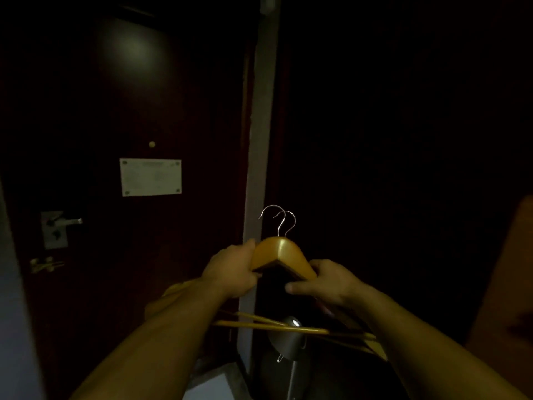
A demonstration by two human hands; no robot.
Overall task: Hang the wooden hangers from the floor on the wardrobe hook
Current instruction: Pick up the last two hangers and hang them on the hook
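Observation:
Two wooden hangers are stacked together in front of me, their two metal hooks pointing up side by side. My left hand grips the left shoulder of the pair, and my right hand grips the right shoulder. The hangers' lower bars run across below my wrists. The room is dark, and the wardrobe to the right is black; no wardrobe hook shows.
A dark door at left carries a white notice, a lever handle and a latch. A pale wall strip divides door and wardrobe. A metal object stands low in the middle. Something tan is at right.

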